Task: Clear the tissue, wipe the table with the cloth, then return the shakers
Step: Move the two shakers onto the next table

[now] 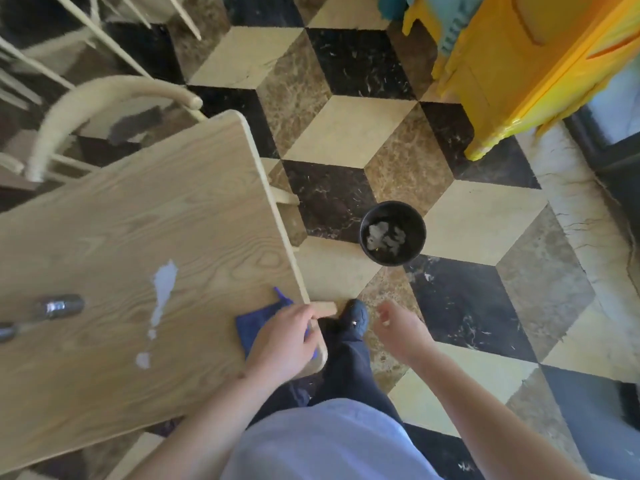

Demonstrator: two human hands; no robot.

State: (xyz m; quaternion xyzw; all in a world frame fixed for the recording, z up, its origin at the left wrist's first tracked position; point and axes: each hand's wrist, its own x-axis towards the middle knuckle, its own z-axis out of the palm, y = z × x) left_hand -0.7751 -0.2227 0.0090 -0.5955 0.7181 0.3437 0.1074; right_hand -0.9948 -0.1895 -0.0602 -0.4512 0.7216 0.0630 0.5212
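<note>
In the head view, crumpled grey tissue [386,235] already lies in the round black bin [392,233] at 2 o'clock, while the left hand [282,339] presses the blue cloth [258,320] on the wooden desk [138,237], the right hand [398,320] hangs released, and two metal-topped shakers [52,308] wait at 9 o'clock, wiping barely begun.

Worktop [121,237]: pale wood-look surface, strong grain, matt, with a few glossy light patches. Cloth [258,322]: dark blue fabric, soft, matt, under left hand [284,341]. Shakers [59,306]: shiny metal tops, blurred. Bin [393,233]: black, smooth, slightly glossy; crumpled tissue [384,235] inside, paper-like, matt. Floor [346,133]: polished marble-look tiles in cream, brown, black, veined. Chair [104,95]: pale matt frame.
</note>
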